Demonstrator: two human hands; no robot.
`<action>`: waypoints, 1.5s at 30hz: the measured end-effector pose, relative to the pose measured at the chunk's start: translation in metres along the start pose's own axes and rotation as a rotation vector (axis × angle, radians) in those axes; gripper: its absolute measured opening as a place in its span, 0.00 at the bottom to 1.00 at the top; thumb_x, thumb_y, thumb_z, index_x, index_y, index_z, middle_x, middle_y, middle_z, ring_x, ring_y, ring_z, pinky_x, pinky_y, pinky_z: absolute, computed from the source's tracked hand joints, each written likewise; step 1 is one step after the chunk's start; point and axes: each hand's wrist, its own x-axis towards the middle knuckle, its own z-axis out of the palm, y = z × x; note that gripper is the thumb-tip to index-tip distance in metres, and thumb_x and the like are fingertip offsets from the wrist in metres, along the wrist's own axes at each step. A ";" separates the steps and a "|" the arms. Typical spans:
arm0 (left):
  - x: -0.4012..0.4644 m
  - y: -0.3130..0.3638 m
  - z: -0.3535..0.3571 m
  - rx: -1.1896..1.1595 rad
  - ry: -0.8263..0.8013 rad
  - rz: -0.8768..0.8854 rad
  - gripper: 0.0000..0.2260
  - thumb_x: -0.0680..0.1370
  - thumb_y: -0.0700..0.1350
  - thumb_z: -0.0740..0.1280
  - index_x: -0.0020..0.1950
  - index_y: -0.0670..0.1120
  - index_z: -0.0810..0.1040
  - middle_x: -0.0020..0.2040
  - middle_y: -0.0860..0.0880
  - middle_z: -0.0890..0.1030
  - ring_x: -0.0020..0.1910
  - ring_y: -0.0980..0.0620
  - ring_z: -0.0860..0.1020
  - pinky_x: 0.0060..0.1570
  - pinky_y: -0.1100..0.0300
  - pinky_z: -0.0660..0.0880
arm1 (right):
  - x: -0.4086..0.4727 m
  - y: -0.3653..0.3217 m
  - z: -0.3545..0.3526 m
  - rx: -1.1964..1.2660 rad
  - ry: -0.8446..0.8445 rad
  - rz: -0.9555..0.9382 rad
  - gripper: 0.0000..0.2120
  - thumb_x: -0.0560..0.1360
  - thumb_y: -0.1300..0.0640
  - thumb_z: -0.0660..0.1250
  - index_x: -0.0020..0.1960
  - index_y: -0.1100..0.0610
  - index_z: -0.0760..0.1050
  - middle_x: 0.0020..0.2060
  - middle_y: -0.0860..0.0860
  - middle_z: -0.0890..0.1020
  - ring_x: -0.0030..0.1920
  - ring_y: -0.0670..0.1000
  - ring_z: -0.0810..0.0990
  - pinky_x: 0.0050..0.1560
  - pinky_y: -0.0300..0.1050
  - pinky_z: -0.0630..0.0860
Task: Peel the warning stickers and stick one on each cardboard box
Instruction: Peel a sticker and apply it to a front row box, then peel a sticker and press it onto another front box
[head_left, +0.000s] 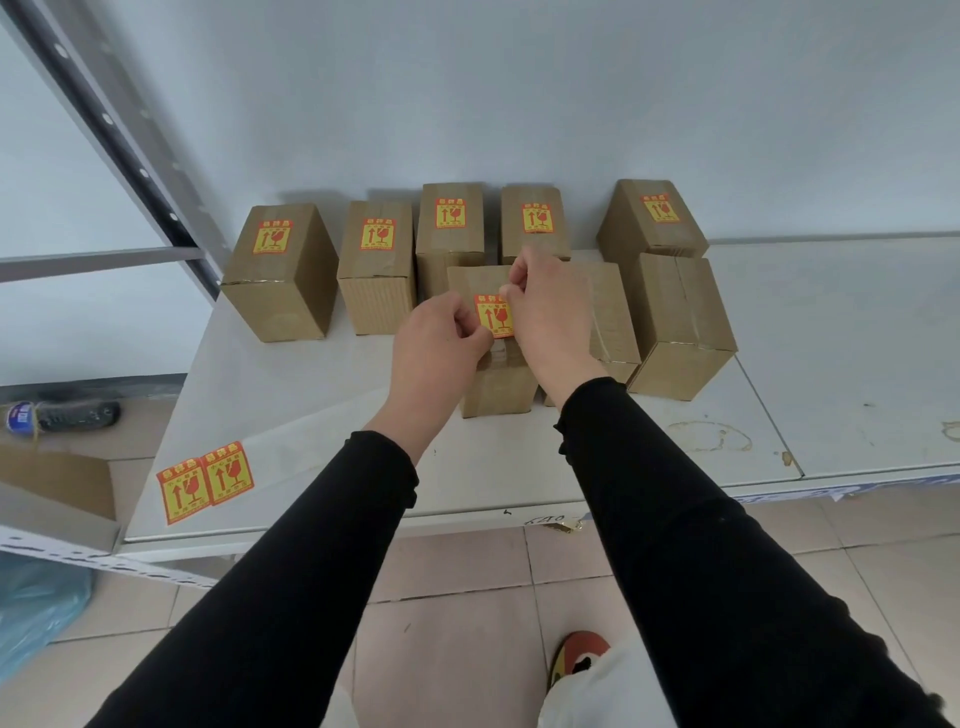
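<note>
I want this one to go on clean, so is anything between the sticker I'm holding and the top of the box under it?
Nothing visible. The sticker is pinched between the left hand and right hand directly over the bare top of the front box. Only the fingers at its edges are near the surface.

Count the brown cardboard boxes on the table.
8. Five stand in a back row by the wall; three in front. Hands may hide others.
</note>
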 end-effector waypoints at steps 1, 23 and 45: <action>0.000 0.000 0.000 0.001 -0.001 0.003 0.05 0.76 0.44 0.70 0.44 0.44 0.77 0.39 0.49 0.79 0.37 0.53 0.75 0.33 0.61 0.72 | 0.000 0.000 -0.001 -0.003 -0.002 -0.005 0.06 0.78 0.58 0.68 0.45 0.51 0.73 0.40 0.47 0.79 0.39 0.46 0.78 0.35 0.37 0.70; -0.002 -0.009 -0.021 0.234 -0.102 0.188 0.17 0.84 0.49 0.57 0.72 0.55 0.69 0.53 0.49 0.72 0.52 0.49 0.73 0.51 0.51 0.77 | -0.032 0.001 -0.038 -0.135 -0.186 -0.142 0.03 0.80 0.56 0.66 0.52 0.51 0.73 0.47 0.47 0.76 0.48 0.48 0.73 0.50 0.45 0.75; -0.056 -0.180 -0.197 0.563 -0.138 -0.157 0.14 0.76 0.40 0.70 0.61 0.47 0.76 0.55 0.49 0.77 0.55 0.46 0.76 0.55 0.49 0.75 | -0.127 -0.149 0.090 0.237 -0.487 -0.405 0.10 0.81 0.61 0.62 0.59 0.55 0.78 0.51 0.49 0.80 0.50 0.48 0.76 0.50 0.43 0.73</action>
